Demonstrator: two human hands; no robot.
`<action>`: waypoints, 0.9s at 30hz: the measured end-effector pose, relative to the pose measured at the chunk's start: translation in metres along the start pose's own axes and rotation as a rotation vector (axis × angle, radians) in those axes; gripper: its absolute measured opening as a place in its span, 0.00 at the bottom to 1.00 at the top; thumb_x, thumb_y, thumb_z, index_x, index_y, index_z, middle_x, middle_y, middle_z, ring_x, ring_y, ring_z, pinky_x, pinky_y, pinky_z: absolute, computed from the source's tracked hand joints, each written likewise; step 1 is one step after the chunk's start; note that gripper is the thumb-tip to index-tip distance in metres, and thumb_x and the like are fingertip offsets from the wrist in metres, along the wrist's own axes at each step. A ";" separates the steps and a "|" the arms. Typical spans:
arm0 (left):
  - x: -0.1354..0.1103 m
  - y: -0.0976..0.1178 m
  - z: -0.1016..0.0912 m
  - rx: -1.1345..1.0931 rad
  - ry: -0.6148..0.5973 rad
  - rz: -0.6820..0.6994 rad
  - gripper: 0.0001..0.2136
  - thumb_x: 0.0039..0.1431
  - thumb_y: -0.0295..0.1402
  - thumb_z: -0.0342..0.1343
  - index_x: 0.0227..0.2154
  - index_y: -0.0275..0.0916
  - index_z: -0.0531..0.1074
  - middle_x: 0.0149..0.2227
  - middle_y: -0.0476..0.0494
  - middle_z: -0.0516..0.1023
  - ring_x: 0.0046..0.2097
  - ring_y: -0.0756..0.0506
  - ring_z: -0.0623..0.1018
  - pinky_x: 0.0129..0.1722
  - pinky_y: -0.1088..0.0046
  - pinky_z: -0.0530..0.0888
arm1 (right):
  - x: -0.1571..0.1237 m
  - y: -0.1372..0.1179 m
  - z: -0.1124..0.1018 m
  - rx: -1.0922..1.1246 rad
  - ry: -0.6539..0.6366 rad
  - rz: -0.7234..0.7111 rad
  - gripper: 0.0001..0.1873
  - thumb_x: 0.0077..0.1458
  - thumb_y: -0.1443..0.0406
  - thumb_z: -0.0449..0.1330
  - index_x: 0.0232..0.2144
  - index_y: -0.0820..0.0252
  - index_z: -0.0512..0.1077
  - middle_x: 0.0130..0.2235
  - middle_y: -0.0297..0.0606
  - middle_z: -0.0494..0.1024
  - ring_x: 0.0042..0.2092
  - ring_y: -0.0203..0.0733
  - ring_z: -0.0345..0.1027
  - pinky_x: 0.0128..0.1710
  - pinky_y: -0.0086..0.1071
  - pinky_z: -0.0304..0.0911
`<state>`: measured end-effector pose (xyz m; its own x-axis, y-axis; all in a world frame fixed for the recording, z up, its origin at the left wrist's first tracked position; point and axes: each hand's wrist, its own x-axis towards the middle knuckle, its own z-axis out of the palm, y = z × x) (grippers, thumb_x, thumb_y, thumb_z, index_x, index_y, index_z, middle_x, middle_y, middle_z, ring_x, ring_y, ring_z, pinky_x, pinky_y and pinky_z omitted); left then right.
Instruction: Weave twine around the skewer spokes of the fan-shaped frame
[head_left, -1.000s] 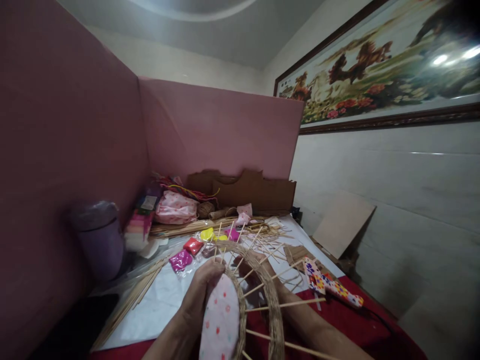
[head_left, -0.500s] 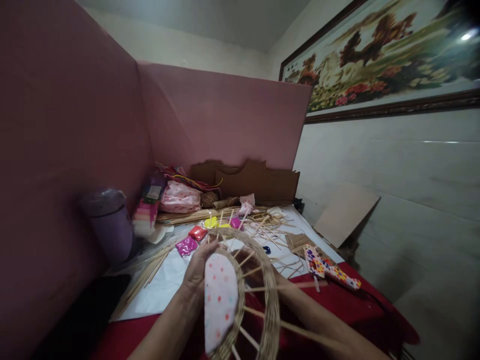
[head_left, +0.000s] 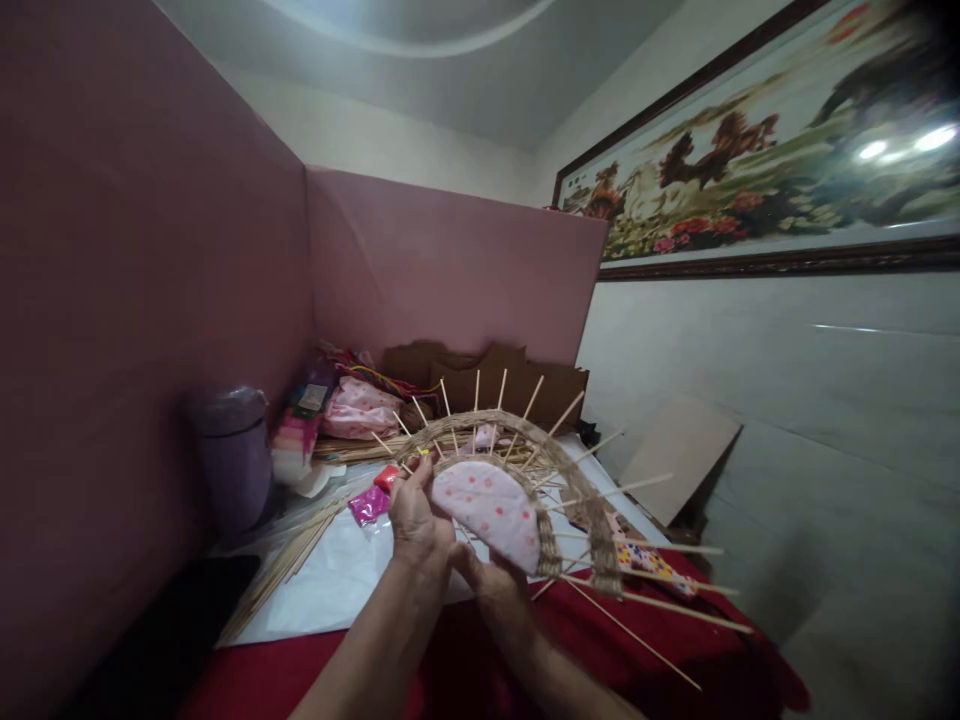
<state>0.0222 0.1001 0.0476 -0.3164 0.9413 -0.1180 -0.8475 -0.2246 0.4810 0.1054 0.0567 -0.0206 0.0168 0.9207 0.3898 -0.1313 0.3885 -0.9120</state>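
Both hands hold up a half-round woven twine piece point(head_left: 592, 520) over the table. Its middle is a white pad point(head_left: 487, 505) with pink and red dots. Thin wooden sticks point(head_left: 536, 400) fan outward through an inner and an outer band of twine. My left hand point(head_left: 416, 520) grips the left end of the piece, thumb near the pad's corner. Under the pad's straight lower edge, my right hand point(head_left: 499, 590) is closed on the piece, its fingers mostly hidden behind it.
Magenta point(head_left: 369, 503) and red packets lie behind my left hand. Loose sticks point(head_left: 289, 560) lie at left, near a purple lidded container point(head_left: 232, 460). A flower-patterned tool point(head_left: 652, 562) sits at right, partly covered by sticks. Cardboard point(head_left: 510, 385) stands at the back.
The woven piece has turned counterclockwise, so its curve now faces up and right. My right hand has come from behind the piece to its lower edge. The view has tilted slightly up.
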 end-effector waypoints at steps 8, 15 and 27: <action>-0.026 0.000 -0.014 0.233 -0.262 0.171 0.12 0.44 0.31 0.64 0.32 0.37 0.70 0.32 0.48 0.75 0.32 0.50 0.75 0.30 0.76 0.72 | 0.030 -0.033 0.002 0.704 0.324 0.159 0.19 0.39 0.64 0.68 0.37 0.59 0.71 0.33 0.32 0.79 0.32 0.37 0.73 0.26 0.27 0.69; -0.011 0.018 -0.037 0.476 -0.368 0.291 0.14 0.41 0.32 0.66 0.33 0.38 0.73 0.33 0.48 0.76 0.36 0.50 0.74 0.36 0.77 0.70 | 0.048 -0.045 -0.029 0.761 0.207 0.164 0.13 0.39 0.67 0.66 0.31 0.60 0.70 0.27 0.29 0.78 0.25 0.35 0.71 0.18 0.25 0.64; -0.006 0.019 -0.034 0.614 -0.276 0.405 0.09 0.42 0.31 0.64 0.24 0.36 0.69 0.21 0.52 0.70 0.21 0.55 0.65 0.20 0.81 0.62 | 0.069 -0.040 -0.044 0.734 0.142 0.231 0.09 0.41 0.68 0.65 0.27 0.61 0.70 0.23 0.28 0.76 0.22 0.32 0.68 0.18 0.24 0.61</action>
<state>-0.0067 0.0814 0.0279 -0.3652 0.8624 0.3507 -0.2757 -0.4600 0.8441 0.1557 0.1058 0.0373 0.0289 0.9904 0.1350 -0.7678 0.1084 -0.6315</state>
